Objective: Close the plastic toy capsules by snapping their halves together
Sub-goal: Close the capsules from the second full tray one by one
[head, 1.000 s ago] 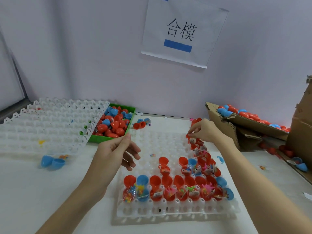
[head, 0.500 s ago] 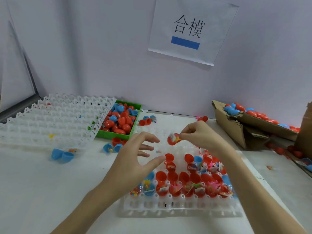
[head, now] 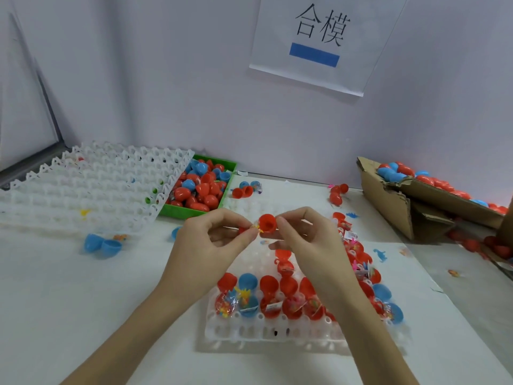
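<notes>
**One capsule in hand, rows waiting**

Both hands are holding an open red capsule [head: 267, 224] above the white tray [head: 266, 333]: the right hand [head: 306, 240] is pinching its cup, the left hand [head: 211, 240] its packet edge. At six o'clock, filled open capsules [head: 277, 297] are waiting; the green bin [head: 201, 184] at eleven o'clock is holding closed ones.

Red and blue capsules [head: 291, 295] filled the near white tray [head: 266, 332]; the far green bin [head: 194, 211] held more. The wall sign [head: 319, 37] showed a blue bar.
</notes>
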Motion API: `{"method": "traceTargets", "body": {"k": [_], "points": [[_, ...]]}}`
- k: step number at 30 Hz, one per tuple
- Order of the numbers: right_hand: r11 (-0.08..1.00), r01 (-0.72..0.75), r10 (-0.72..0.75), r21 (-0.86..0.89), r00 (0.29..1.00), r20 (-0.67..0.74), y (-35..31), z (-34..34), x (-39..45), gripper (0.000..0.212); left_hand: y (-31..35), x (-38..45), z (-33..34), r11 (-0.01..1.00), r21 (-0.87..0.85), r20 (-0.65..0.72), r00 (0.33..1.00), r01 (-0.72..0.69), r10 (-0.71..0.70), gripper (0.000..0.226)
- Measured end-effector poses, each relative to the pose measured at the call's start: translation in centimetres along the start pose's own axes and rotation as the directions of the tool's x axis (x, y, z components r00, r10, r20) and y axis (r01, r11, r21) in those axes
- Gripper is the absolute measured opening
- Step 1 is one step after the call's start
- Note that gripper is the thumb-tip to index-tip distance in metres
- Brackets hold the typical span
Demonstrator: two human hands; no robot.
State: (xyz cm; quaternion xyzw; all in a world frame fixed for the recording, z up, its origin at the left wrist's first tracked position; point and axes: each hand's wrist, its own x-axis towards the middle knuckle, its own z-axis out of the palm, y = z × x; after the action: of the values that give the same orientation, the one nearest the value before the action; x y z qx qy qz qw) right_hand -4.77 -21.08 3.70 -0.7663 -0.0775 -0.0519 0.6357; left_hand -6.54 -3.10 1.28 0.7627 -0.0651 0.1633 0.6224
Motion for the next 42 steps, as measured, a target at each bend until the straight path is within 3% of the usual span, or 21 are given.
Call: {"method": "traceTargets", "body": {"k": [9,14,18,23,28,32,36,39,42], "points": [[0.958,0.255,-0.235,-0.13,0.96,0.152,0.5,0.2,-0.1,0.018,0.4,-0.3,0.3,0.999,0.02,-0.001,0.999,-0.037,0.037,0.013],[0.995,0.066,-0.075,0.08,0.99,0.115,0.2,0.1,-0.3,0.02,0.8,-0.2,0.2,0.991,-0.127,0.032,0.999,0.031,-0.027,0.032],[0.972,-0.047,0.018,0.231,0.992,0.125,0.0,0.3,-0.4,0.028,0.7,-0.1,0.1,0.976,-0.204,0.068,0.996,0.076,-0.063,0.03],[0.946,-0.086,0.038,0.313,0.987,0.156,-0.1,0.3,-0.6,0.035,0.7,0.0,0.0,0.963,-0.258,0.019,0.997,0.081,-0.078,0.026],[0.981,0.086,-0.105,0.173,0.989,0.107,-0.3,0.7,-0.8,0.023,0.5,-0.1,-0.1,0.992,-0.124,-0.043,0.999,-0.019,0.014,0.021],[0.981,0.185,-0.189,0.063,0.98,0.064,0.1,1.3,-1.0,0.019,0.7,-0.2,-0.1,0.994,0.045,0.007,0.995,-0.104,0.104,0.024],[0.979,0.187,-0.188,0.087,0.982,0.007,0.4,1.3,-0.8,0.016,0.7,-0.2,0.0,0.985,0.073,0.073,0.986,-0.155,0.15,0.023],[0.981,0.17,-0.173,0.092,0.985,0.021,0.5,1.4,-1.0,0.018,0.6,-0.4,0.3,0.972,0.157,0.042,0.985,-0.175,0.17,0.021],[0.98,0.163,-0.166,0.113,0.986,0.017,0.6,1.6,-1.0,0.016,0.4,-0.4,0.3,0.987,0.109,-0.01,0.992,-0.122,0.124,0.018]]}}
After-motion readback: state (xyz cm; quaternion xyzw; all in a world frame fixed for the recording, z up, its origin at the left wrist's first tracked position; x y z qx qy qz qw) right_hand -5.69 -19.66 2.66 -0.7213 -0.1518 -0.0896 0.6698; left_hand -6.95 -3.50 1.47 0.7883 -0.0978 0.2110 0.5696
